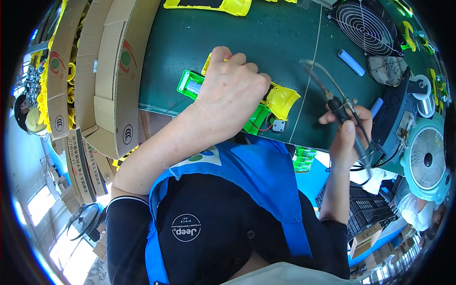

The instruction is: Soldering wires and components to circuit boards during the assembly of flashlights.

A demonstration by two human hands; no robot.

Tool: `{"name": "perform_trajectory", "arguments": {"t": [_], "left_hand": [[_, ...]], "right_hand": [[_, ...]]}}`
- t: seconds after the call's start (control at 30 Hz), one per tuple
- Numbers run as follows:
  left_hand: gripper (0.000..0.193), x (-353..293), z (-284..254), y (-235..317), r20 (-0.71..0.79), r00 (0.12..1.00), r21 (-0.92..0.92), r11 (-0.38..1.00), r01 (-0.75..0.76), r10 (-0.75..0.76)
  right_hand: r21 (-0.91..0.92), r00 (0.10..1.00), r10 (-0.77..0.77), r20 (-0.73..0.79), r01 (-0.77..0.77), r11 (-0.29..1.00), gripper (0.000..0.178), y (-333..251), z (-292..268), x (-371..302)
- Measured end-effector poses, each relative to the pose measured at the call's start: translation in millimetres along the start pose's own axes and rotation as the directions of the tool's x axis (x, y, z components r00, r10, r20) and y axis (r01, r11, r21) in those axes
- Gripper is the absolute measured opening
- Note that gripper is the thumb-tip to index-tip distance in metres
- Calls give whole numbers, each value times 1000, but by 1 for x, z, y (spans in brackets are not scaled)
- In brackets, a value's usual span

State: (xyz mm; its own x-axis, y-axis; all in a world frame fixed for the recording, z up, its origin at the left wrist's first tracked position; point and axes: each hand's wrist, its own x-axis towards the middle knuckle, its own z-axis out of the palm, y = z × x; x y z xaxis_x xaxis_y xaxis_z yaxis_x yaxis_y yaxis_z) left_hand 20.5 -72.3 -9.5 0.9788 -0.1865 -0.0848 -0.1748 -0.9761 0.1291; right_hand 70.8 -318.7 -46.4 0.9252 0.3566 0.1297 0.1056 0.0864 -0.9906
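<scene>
My left hand (232,83) is closed over a yellow plastic shell (284,100), gripping it from above. Under that hand lies a green plastic shell (186,82), with a blue cylindrical battery (194,87) showing at its left end. A red wire runs to a small white square part (279,126) near the table's front edge. In my right hand (349,135) is a soldering iron (338,109) with a dark handle and a thin curved tube along it. Its tip points up and left, apart from the shells. My left hand hides the middle of both shells.
Cardboard boxes (107,102) stand left of the green table (190,33). A black fan with a wire guard (365,23), a loose blue battery (351,62), a blue bench unit (392,111), a solder spool (422,89) and a teal fan (427,159) are on the right.
</scene>
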Motion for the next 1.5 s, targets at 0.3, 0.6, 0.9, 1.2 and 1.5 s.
{"name": "perform_trajectory", "arguments": {"t": [0.3,0.6,0.9,1.2,1.5], "left_hand": [[3,1,-3,1,4,1000,-40,999,16,-16],[5,1,1,-1,-19,1000,-21,1000,-2,2],[5,-6,7,-6,-82,996,-91,995,-30,22],[26,-61,-26,-37,-434,884,-92,984,150,-175],[21,-134,18,-46,-260,847,-349,863,366,-464]], "right_hand": [[-95,952,-251,177,270,958,35,32,60,-4],[-3,999,-16,40,16,1000,41,22,61,-7],[60,993,-75,-87,81,995,39,25,60,-6],[92,977,-95,-189,114,989,37,31,56,-5],[105,983,-63,-172,82,991,40,29,60,1]]}}
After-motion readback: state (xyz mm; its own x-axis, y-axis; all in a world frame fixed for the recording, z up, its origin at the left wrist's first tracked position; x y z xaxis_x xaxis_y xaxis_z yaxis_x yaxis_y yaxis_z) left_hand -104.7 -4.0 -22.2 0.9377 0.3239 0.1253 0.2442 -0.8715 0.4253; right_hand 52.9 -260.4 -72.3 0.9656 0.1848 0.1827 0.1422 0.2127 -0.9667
